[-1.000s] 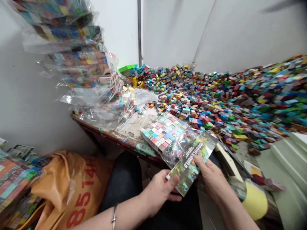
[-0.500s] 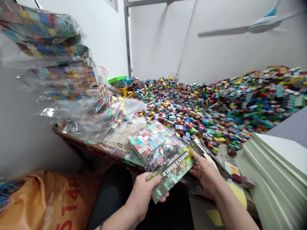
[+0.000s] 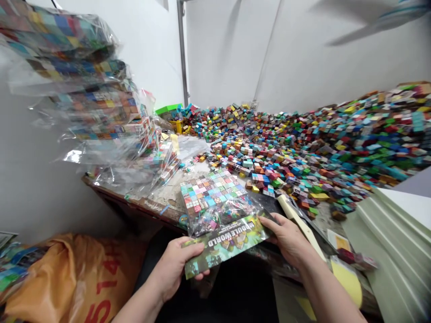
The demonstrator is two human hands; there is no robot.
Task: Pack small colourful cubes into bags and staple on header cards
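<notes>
A green printed card (image 3: 224,244) reading "MODULE WORLD", upside down from here, is held at both ends over the table's front edge. My left hand (image 3: 178,264) grips its left end, thumb on top and fingers beneath. At the right end my right hand (image 3: 286,235) pinches it between thumb and fingers. Just behind the card lies a clear bag of small colourful pieces (image 3: 229,213). It rests against a flat block of many small patterned cubes (image 3: 212,190) on the table.
Loose small coloured boxes (image 3: 286,152) heap across the table's back and right. Plastic-wrapped stacks (image 3: 90,98) rise at the left. A cream-handled tool (image 3: 299,222) lies right of the card. An orange sack (image 3: 77,282) sits low left; pale green sheeting (image 3: 387,251) stands at the right.
The card has swung to a flatter angle, its left end shifting left with my left hand. The cube block has turned slightly in view. Both hands keep their hold.
</notes>
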